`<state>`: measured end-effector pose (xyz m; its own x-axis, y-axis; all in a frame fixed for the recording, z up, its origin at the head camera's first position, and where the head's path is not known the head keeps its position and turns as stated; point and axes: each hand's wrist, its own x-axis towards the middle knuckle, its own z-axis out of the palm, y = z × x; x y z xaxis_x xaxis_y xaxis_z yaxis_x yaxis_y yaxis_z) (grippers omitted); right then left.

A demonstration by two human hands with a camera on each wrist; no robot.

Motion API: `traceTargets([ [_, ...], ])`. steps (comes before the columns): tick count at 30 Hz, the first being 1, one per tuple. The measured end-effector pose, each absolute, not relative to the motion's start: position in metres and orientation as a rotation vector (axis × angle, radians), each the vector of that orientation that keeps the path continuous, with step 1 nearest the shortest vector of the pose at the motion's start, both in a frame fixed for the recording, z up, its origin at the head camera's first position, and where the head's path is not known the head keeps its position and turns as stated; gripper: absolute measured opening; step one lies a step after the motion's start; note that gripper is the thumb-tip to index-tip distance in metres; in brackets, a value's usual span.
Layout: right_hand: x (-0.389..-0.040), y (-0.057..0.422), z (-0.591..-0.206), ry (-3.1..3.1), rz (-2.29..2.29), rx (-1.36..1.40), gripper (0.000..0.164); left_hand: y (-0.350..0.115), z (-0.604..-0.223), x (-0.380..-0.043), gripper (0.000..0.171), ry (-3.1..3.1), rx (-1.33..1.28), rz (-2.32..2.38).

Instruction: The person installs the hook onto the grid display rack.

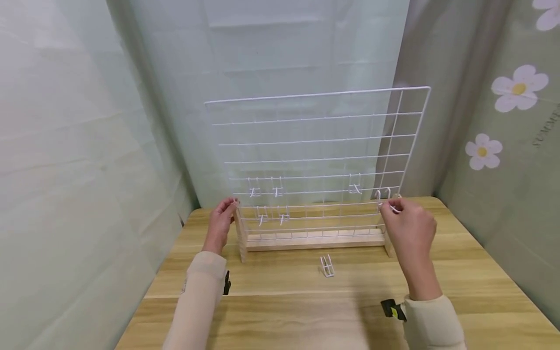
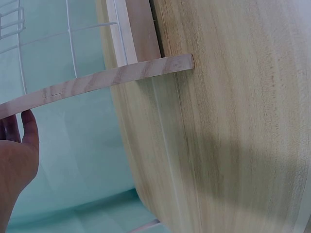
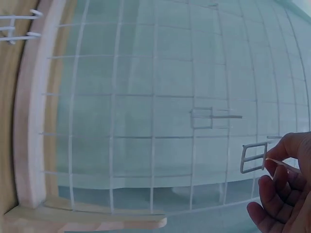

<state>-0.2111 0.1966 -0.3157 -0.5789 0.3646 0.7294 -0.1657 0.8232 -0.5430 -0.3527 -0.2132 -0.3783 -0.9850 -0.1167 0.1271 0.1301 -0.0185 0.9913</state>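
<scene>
A white wire grid rack (image 1: 323, 160) stands upright in a wooden base (image 1: 315, 240) on the table. At its left side my left hand (image 1: 222, 221) holds the top of the wooden side post (image 2: 97, 81), its fingertips partly hidden behind the wood in the left wrist view. My right hand (image 1: 411, 221) pinches a white wire hook (image 3: 253, 158) by its prong, close to the grid's right edge. Whether this hook touches the grid wires cannot be told. Several like hooks hang on the left part of the grid, and one hook (image 1: 355, 187) hangs toward the right.
A loose white hook (image 1: 326, 266) lies on the wooden table (image 1: 297, 311) in front of the base. Pale cloth (image 1: 280, 53) hangs behind the rack and along both sides, with white flowers (image 1: 519, 88) printed on the right one.
</scene>
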Motion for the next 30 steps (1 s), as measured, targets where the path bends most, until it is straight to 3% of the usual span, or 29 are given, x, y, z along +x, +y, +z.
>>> traceTargets([
  [18,-0.232,0.195,-0.303,-2.063,0.736,-0.206,0.024,-0.211,-0.377,-0.355,0.034,-2.071,0.014,-2.122],
  [30,-0.26,0.199,-0.315,-2.064,0.704,-0.19,0.024,-0.212,-0.377,-0.353,0.039,-2.086,-0.003,-2.113],
])
